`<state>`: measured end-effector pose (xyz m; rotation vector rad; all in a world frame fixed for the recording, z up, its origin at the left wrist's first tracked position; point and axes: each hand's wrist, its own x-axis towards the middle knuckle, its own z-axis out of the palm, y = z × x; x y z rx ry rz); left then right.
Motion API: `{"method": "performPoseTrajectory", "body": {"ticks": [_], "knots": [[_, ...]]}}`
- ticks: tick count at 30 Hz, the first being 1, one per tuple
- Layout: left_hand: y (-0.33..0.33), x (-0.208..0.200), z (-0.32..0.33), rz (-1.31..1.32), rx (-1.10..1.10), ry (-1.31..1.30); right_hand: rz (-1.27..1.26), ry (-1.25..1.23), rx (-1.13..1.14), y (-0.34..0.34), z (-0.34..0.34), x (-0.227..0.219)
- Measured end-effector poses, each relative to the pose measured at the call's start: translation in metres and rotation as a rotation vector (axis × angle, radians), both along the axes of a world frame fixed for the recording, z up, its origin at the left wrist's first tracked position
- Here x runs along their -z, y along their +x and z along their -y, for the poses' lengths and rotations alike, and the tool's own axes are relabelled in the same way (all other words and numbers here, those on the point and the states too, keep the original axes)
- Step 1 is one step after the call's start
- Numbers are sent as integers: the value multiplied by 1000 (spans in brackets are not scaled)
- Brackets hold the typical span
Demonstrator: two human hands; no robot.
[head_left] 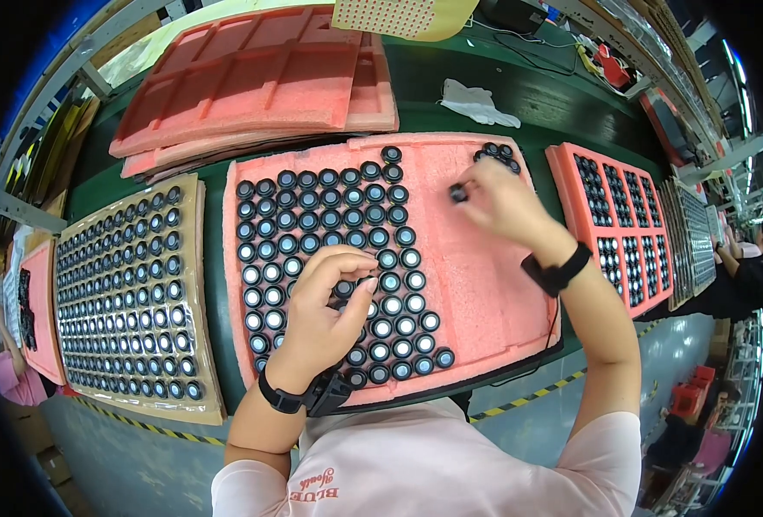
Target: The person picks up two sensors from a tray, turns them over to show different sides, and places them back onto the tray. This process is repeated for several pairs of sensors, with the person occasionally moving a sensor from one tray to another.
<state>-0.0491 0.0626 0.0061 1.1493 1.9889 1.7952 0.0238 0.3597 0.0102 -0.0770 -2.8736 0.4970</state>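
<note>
Rows of small round black parts with pale grey-blue tops (331, 199) stand on a pink foam board (476, 293) in front of me. My left hand (331, 297) hovers over the lower middle of these rows. Its fingers are curved, thumb and forefinger apart, with no part visible between them; the other fingertips are partly hidden. Over the board's right side, my right hand (506, 202) pinches one black round part (459, 192), tilted, between its fingertips. Just beyond that hand, a small cluster of the same parts (499, 152) sits at the board's far right corner.
To the left lies a brown tray (212, 345) full of similar parts. A divided pink foam tray (562, 185) with more parts stands at the right. Stacked pink foam covers (243, 73) and a white glove (476, 102) lie on the green table (416, 95) behind.
</note>
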Motion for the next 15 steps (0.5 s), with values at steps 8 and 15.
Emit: {"method": "performPoseTrajectory", "body": {"ticks": [8, 15], "knots": [[4, 7, 0, 267, 41, 30, -147, -133, -383, -2, 109, -31], [0, -2, 5, 113, 5, -48, -42, 118, -32, -19, 5, 3]]}}
